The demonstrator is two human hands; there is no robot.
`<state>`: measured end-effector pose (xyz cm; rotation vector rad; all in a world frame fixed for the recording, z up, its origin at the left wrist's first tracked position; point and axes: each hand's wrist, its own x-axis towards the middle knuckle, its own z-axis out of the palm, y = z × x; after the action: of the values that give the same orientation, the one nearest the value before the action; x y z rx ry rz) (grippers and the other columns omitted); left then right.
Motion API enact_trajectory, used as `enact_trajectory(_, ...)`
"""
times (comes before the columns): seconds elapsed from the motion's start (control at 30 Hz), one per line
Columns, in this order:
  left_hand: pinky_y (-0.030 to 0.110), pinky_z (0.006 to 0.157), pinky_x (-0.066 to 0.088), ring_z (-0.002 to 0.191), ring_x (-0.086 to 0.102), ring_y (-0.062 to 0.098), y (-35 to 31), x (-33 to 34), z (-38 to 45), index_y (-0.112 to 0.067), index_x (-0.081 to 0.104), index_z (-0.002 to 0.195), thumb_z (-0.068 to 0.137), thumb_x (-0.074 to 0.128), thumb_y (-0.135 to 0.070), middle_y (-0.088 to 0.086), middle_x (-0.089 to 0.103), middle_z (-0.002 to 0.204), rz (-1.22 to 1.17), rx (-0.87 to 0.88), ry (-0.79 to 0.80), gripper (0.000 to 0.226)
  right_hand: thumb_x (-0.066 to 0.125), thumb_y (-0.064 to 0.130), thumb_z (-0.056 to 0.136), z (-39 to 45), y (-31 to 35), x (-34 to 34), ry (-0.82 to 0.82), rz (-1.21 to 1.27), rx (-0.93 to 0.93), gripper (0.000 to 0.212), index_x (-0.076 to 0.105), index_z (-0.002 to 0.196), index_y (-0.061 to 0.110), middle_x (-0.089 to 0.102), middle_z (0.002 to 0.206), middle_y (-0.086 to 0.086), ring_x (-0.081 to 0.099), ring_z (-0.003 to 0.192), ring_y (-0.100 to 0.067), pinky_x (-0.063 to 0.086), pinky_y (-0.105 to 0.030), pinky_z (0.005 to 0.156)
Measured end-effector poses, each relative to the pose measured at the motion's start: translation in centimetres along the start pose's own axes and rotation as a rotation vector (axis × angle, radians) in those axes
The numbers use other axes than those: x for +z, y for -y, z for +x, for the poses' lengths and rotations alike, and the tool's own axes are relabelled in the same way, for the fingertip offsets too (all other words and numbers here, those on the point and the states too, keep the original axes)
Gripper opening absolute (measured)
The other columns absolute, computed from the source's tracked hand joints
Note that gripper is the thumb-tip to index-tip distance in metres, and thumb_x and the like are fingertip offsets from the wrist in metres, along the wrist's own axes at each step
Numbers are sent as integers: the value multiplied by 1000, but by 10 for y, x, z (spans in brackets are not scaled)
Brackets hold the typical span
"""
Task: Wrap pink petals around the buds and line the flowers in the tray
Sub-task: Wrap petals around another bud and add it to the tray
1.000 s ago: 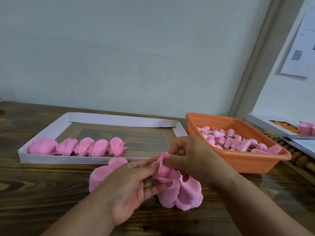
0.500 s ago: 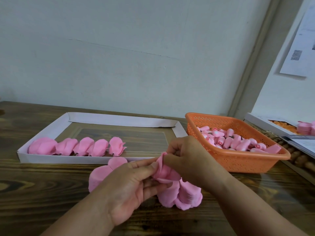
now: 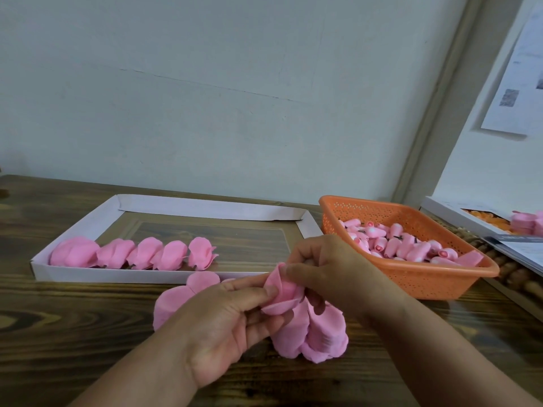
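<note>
Head: petal [image 3: 282, 292] between both hands

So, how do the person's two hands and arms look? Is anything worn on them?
The left hand and the right hand are both bare: no gloves, rings, watch or bracelet can be seen. Both forearms are also uncovered down to the bottom edge of the picture, with no sleeve in view.

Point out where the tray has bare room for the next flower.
The white tray lies bare right of the fifth flower, up to its right wall, and behind the row. Its front-left is crowded.
</note>
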<state>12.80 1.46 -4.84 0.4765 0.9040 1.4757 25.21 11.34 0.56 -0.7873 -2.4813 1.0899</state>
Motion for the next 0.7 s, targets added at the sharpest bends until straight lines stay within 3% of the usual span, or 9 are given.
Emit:
enact_trajectory(0.13, 25, 53, 58, 70, 72, 22, 1, 2, -1, 5, 75, 90, 69, 63, 0, 22, 72, 96, -30, -4, 0, 24, 63, 25, 89, -1, -3, -5, -25, 4, -22, 18, 63, 74, 15, 57, 51, 5, 51, 45, -8, 44, -24, 48)
enact_trajectory(0.2, 29, 56, 60, 72, 72, 23, 0, 2, -1, 6, 75, 86, 67, 63, 1, 21, 72, 95, -69, 12, -9, 23, 71, 36, 81, -7, -6, -9, -129, -86, -171, 13, 62, 88, 29, 62, 79, 10, 57, 69, -1, 49, -22, 64)
enact_trajectory(0.23, 32, 61, 61, 75, 72, 24, 0, 2, -1, 7, 74, 87, 67, 63, 1, 22, 72, 96, -94, 17, -15, 24, 74, 38, 76, -11, -8, -11, -126, -133, -273, 25, 61, 97, 33, 61, 99, 10, 57, 89, 2, 48, -19, 76)
enact_trajectory(0.33, 37, 68, 60, 82, 70, 27, 0, 2, 0, 9, 73, 90, 68, 63, 1, 24, 71, 100, -118, 20, -21, 26, 81, 27, 67, -22, -12, -11, 30, -212, -465, 46, 61, 109, 35, 40, 138, 12, 35, 129, 5, 30, -6, 99)
enact_trajectory(0.43, 36, 68, 61, 79, 72, 25, 1, 3, -1, 7, 75, 86, 67, 63, 1, 23, 72, 99, -97, 21, 3, 23, 79, 26, 71, -19, -13, -3, 36, -350, -463, 42, 60, 106, 39, 29, 144, 20, 24, 133, 10, 24, -6, 103)
enact_trajectory(0.6, 32, 66, 61, 80, 72, 23, -2, 1, -2, 4, 75, 91, 68, 66, 2, 20, 72, 101, -97, -15, 56, 25, 75, 24, 77, -13, -13, -3, -54, -352, -474, 17, 68, 88, 35, 43, 136, 18, 33, 128, 6, 31, -14, 100)
enact_trajectory(0.7, 32, 63, 61, 74, 71, 23, -2, 1, -1, 5, 75, 91, 64, 67, 5, 21, 72, 100, -112, -45, 59, 28, 72, 17, 82, -10, -15, -2, -103, -288, -466, 4, 70, 79, 20, 50, 130, 16, 41, 124, 2, 34, -15, 98)
